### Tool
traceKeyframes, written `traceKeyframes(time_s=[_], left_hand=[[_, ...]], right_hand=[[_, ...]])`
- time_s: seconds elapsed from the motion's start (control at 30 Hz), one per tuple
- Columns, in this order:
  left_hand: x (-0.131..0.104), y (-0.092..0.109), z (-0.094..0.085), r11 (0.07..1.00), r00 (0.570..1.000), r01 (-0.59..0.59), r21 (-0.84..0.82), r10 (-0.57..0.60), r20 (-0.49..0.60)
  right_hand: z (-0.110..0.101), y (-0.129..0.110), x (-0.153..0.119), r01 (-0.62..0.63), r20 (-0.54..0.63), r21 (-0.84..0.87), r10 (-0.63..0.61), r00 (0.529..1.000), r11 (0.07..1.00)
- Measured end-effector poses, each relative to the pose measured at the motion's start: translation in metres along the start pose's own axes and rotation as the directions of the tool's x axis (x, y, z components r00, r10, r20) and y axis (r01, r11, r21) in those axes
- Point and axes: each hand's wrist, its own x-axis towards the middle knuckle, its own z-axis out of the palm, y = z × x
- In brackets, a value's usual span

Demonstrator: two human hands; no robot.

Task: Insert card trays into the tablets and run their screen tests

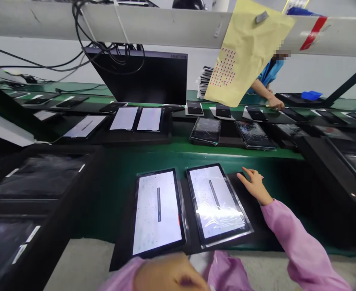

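Two tablets with lit white screens lie on a black mat (pixel 125 238) in front of me. The left tablet (pixel 147 214) shows a grey bar and a small red mark at its right edge. The right tablet (pixel 223 216) sits tilted, in clear film that reaches past its edges. My right hand (pixel 255 186) hovers by the upper right edge of this tablet, fingers apart, holding nothing. Low in the view, near the bottom edge of the left tablet, is my left hand (pixel 168 275), smeared by motion; its fingers cannot be made out.
Black trays with film-wrapped tablets (pixel 41 173) stand at left. Beyond the green bench (pixel 120 161), more tablets (pixel 149 119) lie in rows before a dark monitor (pixel 153 76). A yellow sheet (pixel 247 44) hangs from the overhead beam (pixel 166 24). A co-worker's hand (pixel 275 103) touches the far row.
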Motion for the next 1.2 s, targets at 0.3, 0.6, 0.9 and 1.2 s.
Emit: traceKeyframes(time_s=[0.3, 0.6, 0.9, 1.2], left_hand=[[0.079, 0.099, -0.106, 0.304, 0.641, 0.346, 0.888, 0.614, -0.460], [0.095, 0.083, -0.090, 0.275, 0.692, 0.407, 0.871, 0.530, -0.491], [0.110, 0.076, -0.089, 0.220, 0.577, 0.549, 0.806, 0.598, -0.556], [0.108, 0.084, -0.088, 0.151, 0.635, 0.570, 0.808, 0.544, -0.549]], right_hand=[[0.055, -0.036, -0.009, 0.197, 0.115, -0.065, -0.189, 0.975, 0.978], [0.062, -0.028, -0.019, 0.208, 0.045, -0.144, -0.204, 0.978, 0.967], [0.059, -0.035, -0.035, 0.218, 0.037, -0.215, -0.215, 0.976, 0.952], [0.057, -0.037, -0.038, 0.176, 0.036, -0.251, -0.172, 0.984, 0.952]])
